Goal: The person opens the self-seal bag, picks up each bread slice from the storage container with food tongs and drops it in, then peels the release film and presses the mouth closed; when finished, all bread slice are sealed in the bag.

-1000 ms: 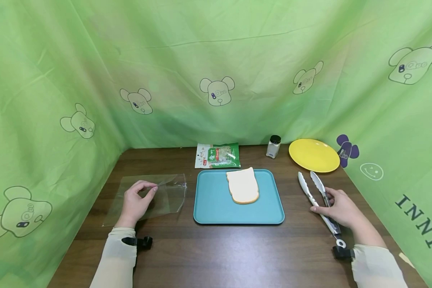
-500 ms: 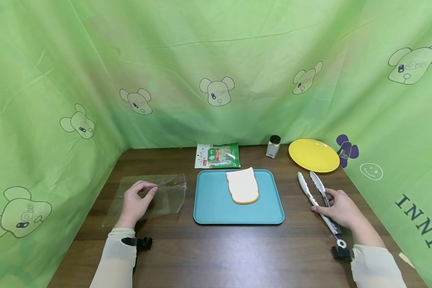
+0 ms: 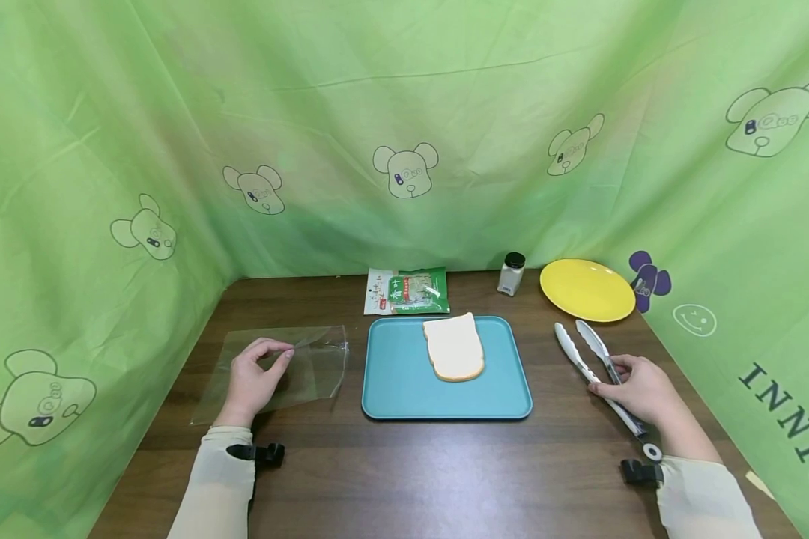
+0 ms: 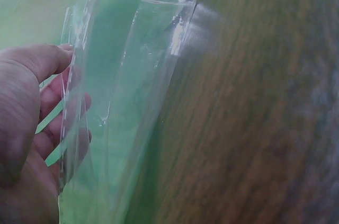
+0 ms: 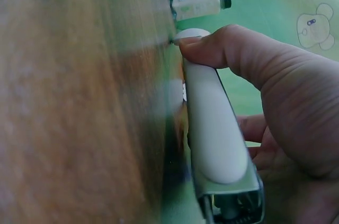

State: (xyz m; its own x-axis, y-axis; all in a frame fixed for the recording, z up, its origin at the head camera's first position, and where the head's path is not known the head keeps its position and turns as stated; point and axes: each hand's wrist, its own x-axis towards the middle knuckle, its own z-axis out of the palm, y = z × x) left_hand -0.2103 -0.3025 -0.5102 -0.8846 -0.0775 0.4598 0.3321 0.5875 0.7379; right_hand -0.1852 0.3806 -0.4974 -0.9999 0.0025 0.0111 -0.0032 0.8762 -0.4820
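Observation:
On the left of the table my left hand [image 3: 255, 382] pinches the edge of a clear plastic bag [image 3: 310, 374] between thumb and fingers. The left wrist view shows the bag's thin film [image 4: 127, 102] raised at the thumb [image 4: 50, 60]. At the right, my right hand [image 3: 640, 385] grips metal tongs [image 3: 600, 382] by their arms, thumb on one side and fingers on the other. The tongs' tips point away and stand apart, with nothing between them. A slice of bread [image 3: 455, 348] lies on the blue tray [image 3: 404, 400] between the hands.
Behind the tray lies a green-and-white packet [image 3: 407, 292]. A small jar with a black lid [image 3: 511, 275] stands at the back, beside a yellow plate [image 3: 588, 290]. A green patterned curtain [image 3: 337, 187] encloses the table's back and sides.
The tongs have turned slightly in my right hand: their ring end has swung right and their tips a little left. My left hand and the bag look unchanged.

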